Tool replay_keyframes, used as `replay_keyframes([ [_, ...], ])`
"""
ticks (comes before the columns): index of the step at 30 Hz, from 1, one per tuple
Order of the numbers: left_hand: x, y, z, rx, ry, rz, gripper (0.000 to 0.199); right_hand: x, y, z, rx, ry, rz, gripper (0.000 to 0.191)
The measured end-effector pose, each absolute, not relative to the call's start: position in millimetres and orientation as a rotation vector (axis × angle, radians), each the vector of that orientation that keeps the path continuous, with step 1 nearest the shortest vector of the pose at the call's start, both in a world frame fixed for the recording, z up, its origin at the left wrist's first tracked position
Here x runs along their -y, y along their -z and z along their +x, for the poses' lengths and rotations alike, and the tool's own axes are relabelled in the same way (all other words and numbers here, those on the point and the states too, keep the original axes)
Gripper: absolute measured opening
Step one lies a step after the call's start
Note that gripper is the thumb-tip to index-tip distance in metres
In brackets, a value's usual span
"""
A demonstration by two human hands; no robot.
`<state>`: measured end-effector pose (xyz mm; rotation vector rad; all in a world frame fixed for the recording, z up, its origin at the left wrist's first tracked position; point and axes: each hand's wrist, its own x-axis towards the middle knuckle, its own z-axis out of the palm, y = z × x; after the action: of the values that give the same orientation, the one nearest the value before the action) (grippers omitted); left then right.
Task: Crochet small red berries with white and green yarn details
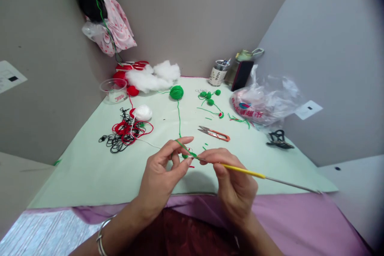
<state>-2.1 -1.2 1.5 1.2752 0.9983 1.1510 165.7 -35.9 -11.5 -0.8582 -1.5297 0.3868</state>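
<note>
My left hand [163,172] pinches a small piece of green crochet work [189,155] between thumb and fingers. A green strand [179,118] passes over its raised index finger and leads back to a green yarn ball [176,92]. In my right hand [235,180] is a crochet hook [243,171] with a yellow grip, its metal shaft slanting out to the right. The hook's tip meets the green piece, but fingers partly hide the contact. White yarn [147,143] runs from a white ball [143,113] toward my left hand.
Orange-handled thread snips [214,133] lie just beyond my hands. Tangled black and red yarn [123,132] is at left, near white stuffing [153,77] and a clear plastic tub [114,91]. Small green crocheted pieces [210,102], a plastic bag [264,102] and a black clip [279,140] are at right.
</note>
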Motion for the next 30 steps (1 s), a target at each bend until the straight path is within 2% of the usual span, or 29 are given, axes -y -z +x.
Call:
replay_keyframes([
  [8,2,-4,3,-1.036,-1.205,1.353,0.026,31,24,164,1.562,-0.262,-0.776,0.025],
  [12,1,1,3,-1.023,-1.270,1.323,0.030,26,24,162,1.505,-0.283,-0.783,0.022],
  [16,2,6,5,-1.026,-1.391,1.342,0.023,24,27,156,1.490,-0.245,-0.819,0.022],
  [23,0,4,4,-1.001,-1.216,1.116,0.039,29,25,151,1.472,-0.182,-0.830,0.024],
  [30,-2,-2,-1,-1.058,-1.210,1.168,0.031,29,21,151,1.504,-0.176,-0.865,0.024],
])
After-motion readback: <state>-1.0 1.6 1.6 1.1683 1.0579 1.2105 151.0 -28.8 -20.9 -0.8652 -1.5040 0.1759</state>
